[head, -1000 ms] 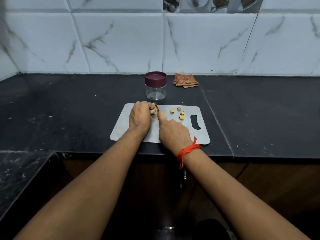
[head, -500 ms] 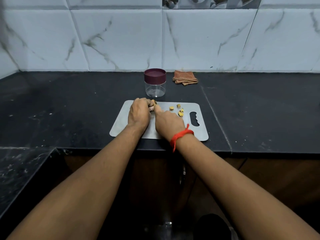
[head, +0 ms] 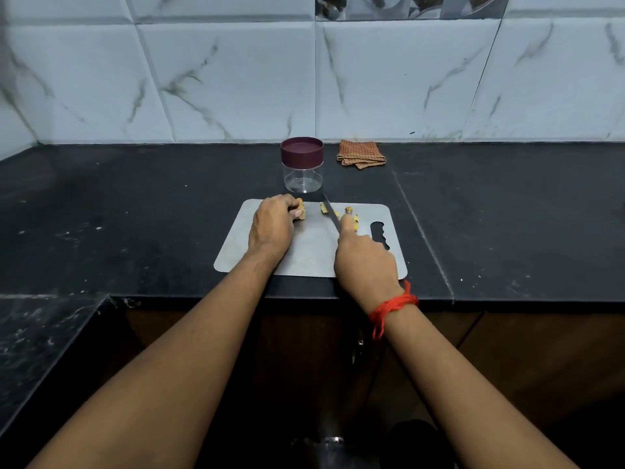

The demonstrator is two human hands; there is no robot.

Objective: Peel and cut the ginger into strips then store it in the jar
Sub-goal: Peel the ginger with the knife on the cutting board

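Surface: black stone counter (head: 135, 214) below marbled wall tiles, grey cutting board (head: 304, 258) near its front edge.
Left hand (head: 272, 228): fingers curled round the ginger (head: 300, 210) on the board's far left.
Right hand (head: 365, 262): grips the knife (head: 330, 213), forefinger along the blade, tip among cut pieces (head: 351, 216).
Jar (head: 302, 165): lid on, just behind the board; folded cloth (head: 361, 154) to its right.

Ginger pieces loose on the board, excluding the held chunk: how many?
3: one piece left of the knife, one right of it farther back, one nearer the right hand; others may be hidden.
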